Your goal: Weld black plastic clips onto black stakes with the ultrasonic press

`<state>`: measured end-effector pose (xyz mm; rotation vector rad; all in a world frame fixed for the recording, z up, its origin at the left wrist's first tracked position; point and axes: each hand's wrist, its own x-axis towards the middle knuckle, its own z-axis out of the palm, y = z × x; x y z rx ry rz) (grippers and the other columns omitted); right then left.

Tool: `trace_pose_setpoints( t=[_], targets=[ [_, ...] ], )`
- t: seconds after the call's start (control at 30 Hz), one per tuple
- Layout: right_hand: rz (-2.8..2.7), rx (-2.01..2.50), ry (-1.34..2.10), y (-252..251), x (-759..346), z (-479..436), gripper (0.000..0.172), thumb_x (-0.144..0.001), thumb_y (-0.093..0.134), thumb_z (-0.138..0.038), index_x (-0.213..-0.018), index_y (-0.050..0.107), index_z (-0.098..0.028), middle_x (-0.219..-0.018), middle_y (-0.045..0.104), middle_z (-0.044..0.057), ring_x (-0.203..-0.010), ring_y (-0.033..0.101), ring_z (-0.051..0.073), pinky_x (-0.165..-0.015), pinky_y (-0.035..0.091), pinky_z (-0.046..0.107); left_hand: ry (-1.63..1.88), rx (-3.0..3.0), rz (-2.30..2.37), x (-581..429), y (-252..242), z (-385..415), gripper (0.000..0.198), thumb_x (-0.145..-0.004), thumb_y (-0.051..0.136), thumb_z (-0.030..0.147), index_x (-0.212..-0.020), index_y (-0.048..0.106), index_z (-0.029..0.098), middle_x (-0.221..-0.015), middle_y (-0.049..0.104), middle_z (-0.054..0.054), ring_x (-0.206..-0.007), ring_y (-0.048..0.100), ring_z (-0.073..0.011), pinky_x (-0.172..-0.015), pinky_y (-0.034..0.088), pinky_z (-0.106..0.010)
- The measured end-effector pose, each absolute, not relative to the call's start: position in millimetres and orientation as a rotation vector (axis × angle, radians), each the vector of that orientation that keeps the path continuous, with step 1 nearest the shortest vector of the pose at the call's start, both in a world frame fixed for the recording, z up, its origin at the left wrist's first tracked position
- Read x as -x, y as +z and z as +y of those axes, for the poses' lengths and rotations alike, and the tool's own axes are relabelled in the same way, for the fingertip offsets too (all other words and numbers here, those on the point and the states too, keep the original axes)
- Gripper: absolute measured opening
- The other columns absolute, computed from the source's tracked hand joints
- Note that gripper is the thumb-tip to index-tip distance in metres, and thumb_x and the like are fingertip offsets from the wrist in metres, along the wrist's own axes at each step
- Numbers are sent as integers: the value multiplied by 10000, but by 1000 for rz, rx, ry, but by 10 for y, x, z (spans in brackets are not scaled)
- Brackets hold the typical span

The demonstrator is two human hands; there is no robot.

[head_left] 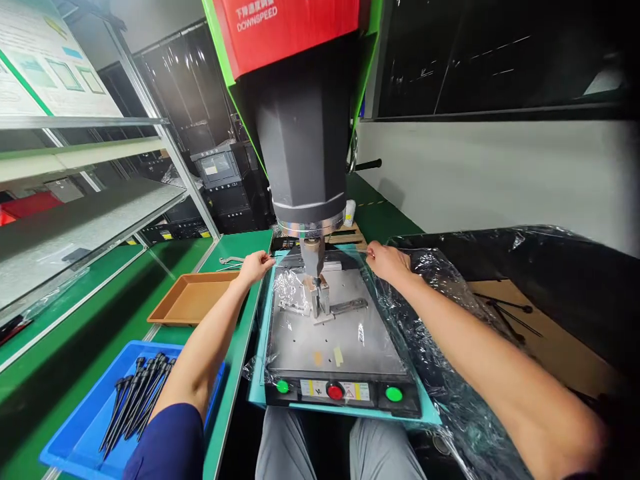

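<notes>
My left hand [257,268] is closed in a pinch at the far left corner of the machine base, on the edge of a clear plastic film [287,283]. Opposite it, my right hand [389,262] is curled closed at the far right corner, gripping the film there. The film lies wrinkled over the metal base plate [300,353] and hangs off its right side. Between my hands, the press's welding horn [313,257] points down at a small metal fixture [320,299]. Green buttons [394,394] and a red button [335,391] line the front panel.
On the left, a blue tray [65,437] holds several black rod-like parts [137,393]. Behind it sits a brown tray [200,300], with a wrench [231,261] nearby. A cardboard piece [560,347] with black rods lies at right. Shelving [90,213] stands at far left.
</notes>
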<state>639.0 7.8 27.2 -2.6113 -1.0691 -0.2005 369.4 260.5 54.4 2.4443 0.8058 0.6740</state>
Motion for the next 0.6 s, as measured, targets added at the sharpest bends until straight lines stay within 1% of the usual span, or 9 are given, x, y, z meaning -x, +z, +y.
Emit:
trace_pose_setpoints(
  t=[0.13,0.3,0.4,0.47,0.6],
  targets=[
    [-1043,2679,-139,220,-6571,213,293,-874,469,-239,-1136,600,-223,-1039,692,105,-929,650,265,-716,452,326,633,-2534,828,-3912,532,2792,212,-737,696,377,-671,641,183,-619,604,-22,-638,528,-174,-631,363,-264],
    [-1013,2701,-70,103,-6680,346,303,-867,474,-225,-1142,601,-228,-1048,694,112,-963,648,276,-732,468,330,641,-2549,896,-4154,437,3032,213,-726,726,384,-741,668,180,-712,648,-58,-741,574,-208,-677,384,-274],
    [-1007,2711,-21,-1,-6716,415,330,-860,468,-195,-1166,590,-214,-1077,684,129,-993,640,287,-745,477,341,654,-2504,935,-4267,345,3134,188,-733,722,351,-789,677,177,-762,661,-75,-793,592,-229,-722,403,-289],
    [-1004,2724,18,-79,-6740,442,338,-856,474,-191,-1173,589,-203,-1084,679,140,-987,642,289,-741,483,346,681,-2455,960,-4300,262,3167,193,-747,706,320,-873,682,176,-843,673,-90,-867,601,-244,-776,417,-300],
    [-994,2747,73,-217,-6789,438,318,-861,482,-219,-1155,601,-191,-1042,683,156,-959,652,292,-734,493,356,747,-2306,1041,-4187,34,3133,365,-767,678,311,-1099,632,168,-1082,652,-127,-1067,571,-267,-913,409,-321]
  ],
)
